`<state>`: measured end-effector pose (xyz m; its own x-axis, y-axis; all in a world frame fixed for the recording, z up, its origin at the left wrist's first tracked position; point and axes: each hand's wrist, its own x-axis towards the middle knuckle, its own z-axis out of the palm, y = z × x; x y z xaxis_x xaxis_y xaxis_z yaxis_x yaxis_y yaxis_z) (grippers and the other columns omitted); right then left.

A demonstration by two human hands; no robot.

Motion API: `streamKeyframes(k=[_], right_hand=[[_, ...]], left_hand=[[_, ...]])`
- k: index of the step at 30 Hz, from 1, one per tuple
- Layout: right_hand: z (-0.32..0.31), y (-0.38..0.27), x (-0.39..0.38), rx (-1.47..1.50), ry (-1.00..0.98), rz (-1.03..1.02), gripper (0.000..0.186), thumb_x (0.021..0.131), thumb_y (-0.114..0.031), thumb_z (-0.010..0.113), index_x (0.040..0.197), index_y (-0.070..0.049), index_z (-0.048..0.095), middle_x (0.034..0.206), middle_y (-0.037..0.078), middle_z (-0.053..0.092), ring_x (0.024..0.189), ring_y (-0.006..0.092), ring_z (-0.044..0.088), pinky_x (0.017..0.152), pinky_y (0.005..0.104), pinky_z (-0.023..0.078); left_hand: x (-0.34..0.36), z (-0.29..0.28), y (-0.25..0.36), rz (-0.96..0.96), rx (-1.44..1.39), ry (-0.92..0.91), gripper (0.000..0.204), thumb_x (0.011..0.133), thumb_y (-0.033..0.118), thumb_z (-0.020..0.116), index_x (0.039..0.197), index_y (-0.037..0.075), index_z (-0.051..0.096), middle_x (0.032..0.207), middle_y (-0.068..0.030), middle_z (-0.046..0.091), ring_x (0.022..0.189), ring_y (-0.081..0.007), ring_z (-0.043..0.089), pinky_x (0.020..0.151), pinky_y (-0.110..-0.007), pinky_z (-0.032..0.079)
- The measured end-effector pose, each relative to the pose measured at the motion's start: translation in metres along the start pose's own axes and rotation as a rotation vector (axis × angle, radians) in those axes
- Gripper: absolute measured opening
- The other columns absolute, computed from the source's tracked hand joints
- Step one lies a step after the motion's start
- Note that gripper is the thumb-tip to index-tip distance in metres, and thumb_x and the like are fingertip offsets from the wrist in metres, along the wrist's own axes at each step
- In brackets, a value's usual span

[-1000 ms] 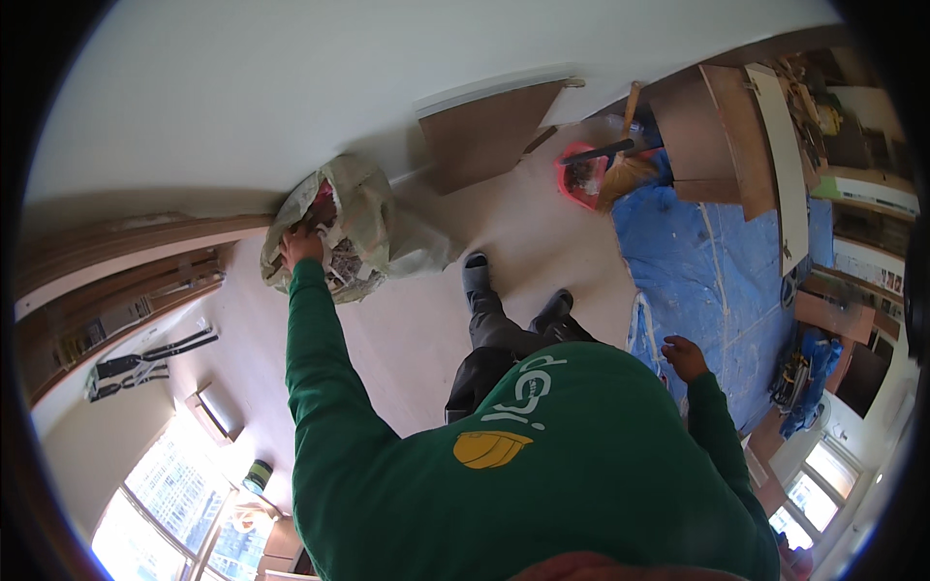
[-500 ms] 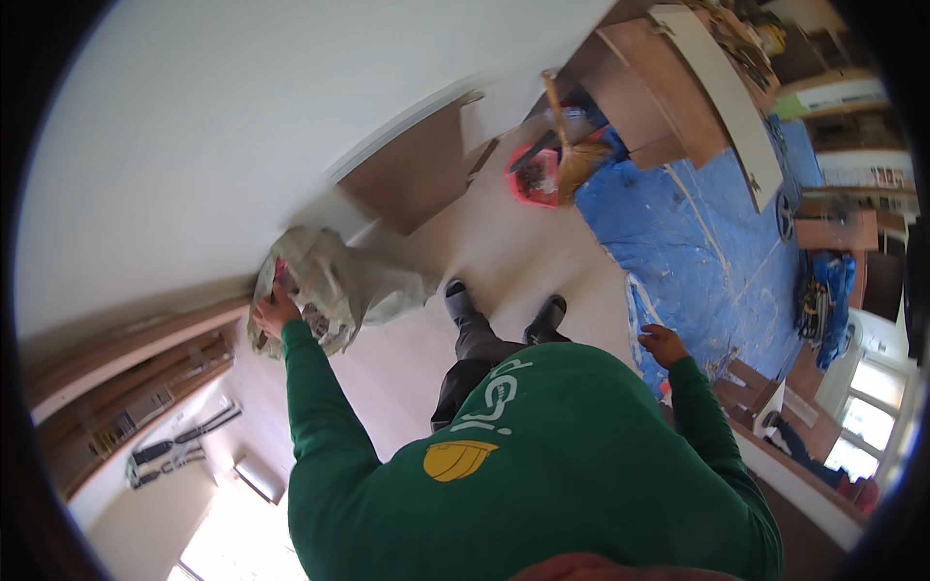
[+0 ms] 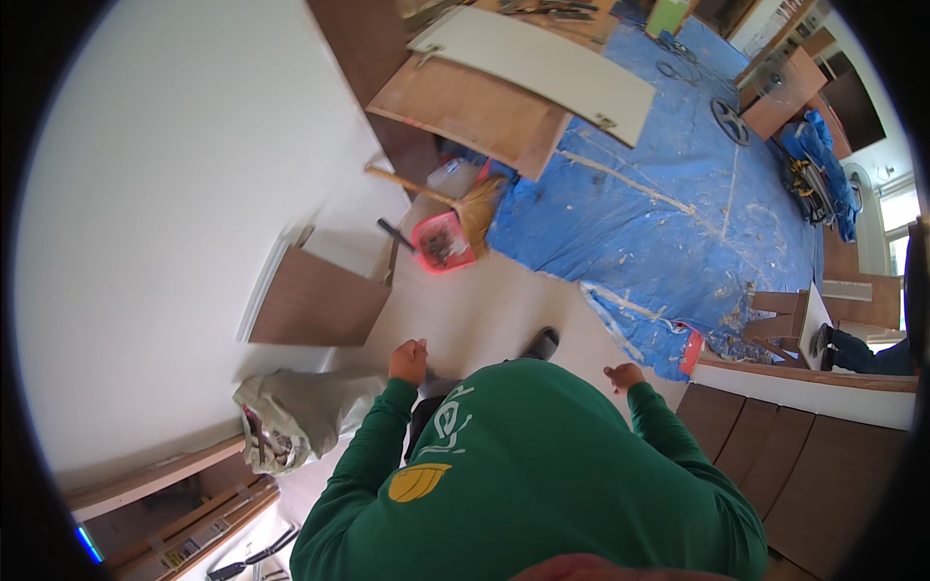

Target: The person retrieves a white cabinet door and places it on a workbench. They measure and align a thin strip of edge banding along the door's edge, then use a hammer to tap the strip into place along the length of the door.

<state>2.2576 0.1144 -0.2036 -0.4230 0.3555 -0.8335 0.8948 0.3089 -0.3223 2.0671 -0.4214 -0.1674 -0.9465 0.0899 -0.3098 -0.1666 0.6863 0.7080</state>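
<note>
Apparently between handlings, the left hand (image 3: pixel 408 362) and right hand (image 3: pixel 625 377) hung apart, curled; whether either grip was closed could not be told. The sack (image 3: pixel 312 405) rested on the floor (image 3: pixel 513 295) by the wall (image 3: pixel 165 242); handling it would have called for a leftward reach.

At eight o'clock, the debris sack (image 3: pixel 315 399) is matt, creased fabric. Toward twelve, the dustpan (image 3: pixel 467 254) is smooth red plastic, the broom (image 3: pixel 478 215) rough and straw-like. The tarpaulin (image 3: pixel 659 218) at two is wrinkled blue plastic sheeting – grimy, faintly shiny. Near one, the cabinet door (image 3: pixel 552 73) looks smooth and white – its hinges (image 3: pixel 605 122) metallic.
</note>
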Motion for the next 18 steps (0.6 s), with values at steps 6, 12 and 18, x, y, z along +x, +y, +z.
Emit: streamKeyframes(k=[6,12,18], right_hand=[[-0.103,0.08,0.007,0.0,-0.048,0.11,0.034,0.093,-0.032,0.074,0.098,0.0,0.067,0.088,0.012,0.069,0.064,0.0239,0.07,0.056,0.0365,0.058],[-0.136,0.125,0.017,0.326,-0.041,0.208,0.036,0.096,-0.023,0.069,0.127,-0.007,0.062,0.103,0.011,0.071,0.069,0.0213,0.07,0.057,0.0368,0.059],[-0.07,0.192,0.125,0.39,0.051,-0.133,0.021,0.098,-0.028,0.066,0.109,-0.01,0.07,0.089,0.006,0.071,0.066,0.02,0.067,0.054,0.0387,0.055]], left_hand=[[0.028,0.07,0.172,0.509,-0.173,-0.258,0.047,0.095,0.021,0.066,0.138,0.003,0.056,0.115,-0.0164,0.068,0.105,-0.0288,0.066,0.097,-0.039,0.051],[0.063,0.107,0.302,0.081,-0.24,-1.059,0.059,0.103,0.032,0.06,0.151,0.001,0.044,0.15,-0.0143,0.052,0.138,-0.0223,0.049,0.116,-0.035,0.037],[0.096,0.088,0.437,0.014,-0.832,-1.452,0.054,0.106,0.03,0.052,0.151,0.001,0.045,0.148,-0.0154,0.055,0.135,-0.0241,0.052,0.117,-0.036,0.036]])
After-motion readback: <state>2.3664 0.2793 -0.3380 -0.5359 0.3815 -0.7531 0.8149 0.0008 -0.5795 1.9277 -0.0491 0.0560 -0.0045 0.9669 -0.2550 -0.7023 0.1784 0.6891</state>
